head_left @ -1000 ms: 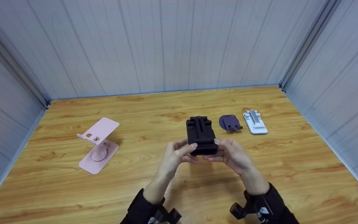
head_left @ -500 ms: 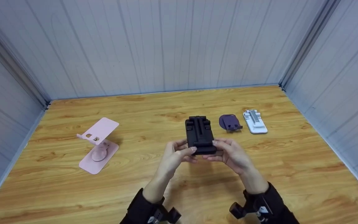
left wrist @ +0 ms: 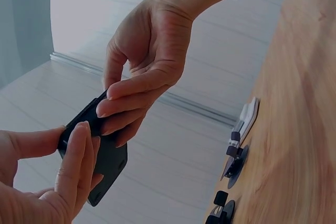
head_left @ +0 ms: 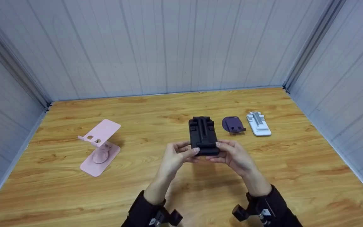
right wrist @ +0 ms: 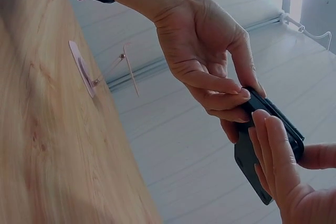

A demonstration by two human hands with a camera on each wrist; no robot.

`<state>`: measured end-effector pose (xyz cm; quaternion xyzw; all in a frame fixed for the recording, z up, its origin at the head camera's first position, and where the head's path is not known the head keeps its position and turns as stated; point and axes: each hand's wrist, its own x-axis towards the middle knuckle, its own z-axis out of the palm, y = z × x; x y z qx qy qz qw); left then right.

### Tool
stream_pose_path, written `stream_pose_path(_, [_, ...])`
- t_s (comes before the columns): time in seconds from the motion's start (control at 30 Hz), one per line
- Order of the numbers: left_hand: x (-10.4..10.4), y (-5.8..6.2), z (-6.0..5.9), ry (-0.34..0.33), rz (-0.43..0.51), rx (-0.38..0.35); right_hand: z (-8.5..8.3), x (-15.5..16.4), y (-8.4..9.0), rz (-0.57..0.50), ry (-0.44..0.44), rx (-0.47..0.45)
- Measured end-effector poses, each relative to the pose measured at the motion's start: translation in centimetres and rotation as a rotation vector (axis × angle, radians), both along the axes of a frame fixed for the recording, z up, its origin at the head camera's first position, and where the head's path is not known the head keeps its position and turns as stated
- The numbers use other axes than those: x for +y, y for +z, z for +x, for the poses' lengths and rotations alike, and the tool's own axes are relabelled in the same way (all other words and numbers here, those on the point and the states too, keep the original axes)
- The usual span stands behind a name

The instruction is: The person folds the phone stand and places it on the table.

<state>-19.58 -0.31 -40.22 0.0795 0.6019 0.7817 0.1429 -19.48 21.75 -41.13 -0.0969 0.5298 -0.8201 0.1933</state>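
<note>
A folded black phone stand [head_left: 203, 134] is held above the table by both hands in the head view, its hinged arm side facing up. My left hand [head_left: 176, 159] grips its lower left corner, thumb on top and fingers beneath. At the lower right corner, my right hand [head_left: 236, 157] pinches it the same way. The left wrist view shows the stand's dark flat underside [left wrist: 113, 169] with the fingers of both hands against it. In the right wrist view the stand [right wrist: 252, 166] is tilted, its far parts partly covered by fingers.
An unfolded pink phone stand [head_left: 101, 145] stands on the left of the wooden table [head_left: 143, 195]. To the right lie a purple stand [head_left: 233, 124] and a folded white stand [head_left: 259, 123]. Pale panel walls [head_left: 181, 47] enclose the back and sides.
The black phone stand has tilted slightly, so its upper face shows more and its front edge looks thinner. Both hands keep their grip, nearly in place. The other stands have not moved.
</note>
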Motion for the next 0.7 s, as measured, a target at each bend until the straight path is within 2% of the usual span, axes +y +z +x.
stream_pose_path(0.27, [0.0, -0.3, -0.2, 0.052, -0.007, 0.014, -0.1, -0.4, -0.1, 0.059, -0.083, -0.018])
stream_pose_path(0.53, [0.0, -0.8, -0.8, 0.119, -0.030, 0.010, -0.3, -1.0, -0.3, 0.284, -0.195, 0.045])
stream_pose_path(0.7, [-0.6, -1.4, -1.6, 0.178, -0.075, 0.007, -0.3, -0.8, -0.4, 0.382, -0.213, 0.130])
